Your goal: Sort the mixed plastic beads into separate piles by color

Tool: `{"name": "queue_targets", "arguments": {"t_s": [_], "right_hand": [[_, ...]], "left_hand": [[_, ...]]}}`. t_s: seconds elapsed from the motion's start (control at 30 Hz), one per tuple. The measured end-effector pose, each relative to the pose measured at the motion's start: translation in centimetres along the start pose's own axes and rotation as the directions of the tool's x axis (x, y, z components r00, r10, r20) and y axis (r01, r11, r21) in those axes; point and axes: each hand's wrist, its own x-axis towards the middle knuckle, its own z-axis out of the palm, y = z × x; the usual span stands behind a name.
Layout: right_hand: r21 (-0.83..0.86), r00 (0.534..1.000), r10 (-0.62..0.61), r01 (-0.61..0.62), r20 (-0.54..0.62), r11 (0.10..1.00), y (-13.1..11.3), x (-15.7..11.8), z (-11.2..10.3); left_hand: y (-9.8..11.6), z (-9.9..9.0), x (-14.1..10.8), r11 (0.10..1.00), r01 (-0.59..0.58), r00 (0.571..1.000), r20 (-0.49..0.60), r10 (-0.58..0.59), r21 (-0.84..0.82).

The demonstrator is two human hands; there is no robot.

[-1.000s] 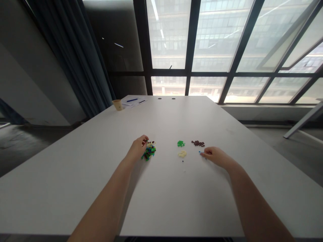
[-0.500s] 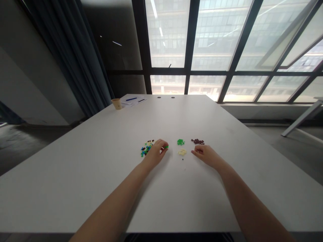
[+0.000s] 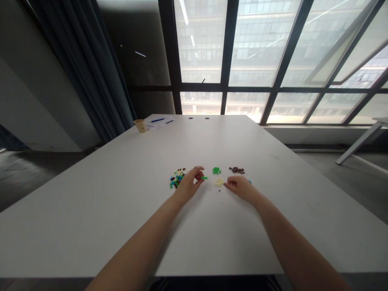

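My left hand (image 3: 190, 182) is beside the mixed heap of small building bricks (image 3: 175, 180) and partly covers it. A small green building brick (image 3: 204, 178) sits at its fingertips, pinched by the thumb and a finger, with the index finger raised. My right hand (image 3: 239, 186) is curled, its fingertips together at the right edge of the cream brick pile (image 3: 218, 182). Anything between those fingertips is too small to make out. Behind the right hand lie a dark brown brick pile (image 3: 237, 170) and a bit of blue (image 3: 250, 181). A green brick pile (image 3: 216, 170) lies between the hands, farther back.
On the white table (image 3: 121, 210), a tiny dark piece (image 3: 219, 190) and a pale speck (image 3: 222, 202) lie nearer me. A paper cup (image 3: 140, 125), paper sheets (image 3: 153, 125) and a blue pen (image 3: 157, 120) are at the far left edge.
My left hand has shifted slightly right, and the green brick now sticks out farther from its fingertips. My right hand has moved left to the cream pile, uncovering the blue bit.
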Motion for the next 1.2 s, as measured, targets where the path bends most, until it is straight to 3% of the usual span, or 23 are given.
{"name": "queue_targets", "arguments": {"t_s": [0.47, 0.67, 0.87, 1.2], "right_hand": [[0.023, 0.998, -0.049, 0.050, -0.031, 0.998, -0.2, 0.1, 0.5], [0.090, 0.987, -0.104, 0.115, -0.122, 0.989, -1.3, 0.2, 1.0], [0.138, 0.978, -0.144, 0.165, -0.153, 0.977, -2.7, 0.1, 1.4], [0.157, 0.973, -0.158, 0.185, -0.167, 0.970, -3.4, -0.2, 1.6]], "left_hand": [[0.2, 0.7, -0.2, 0.994, 0.019, 1.000, 0.007, -0.019, -0.105], [1.0, 0.7, -0.2, 0.989, 0.038, 0.999, 0.036, -0.033, -0.146], [1.8, 0.6, -0.4, 0.992, 0.066, 0.996, 0.071, -0.059, -0.108], [1.2, 1.3, -0.7, 0.992, 0.044, 0.992, 0.125, -0.030, -0.116]]}}
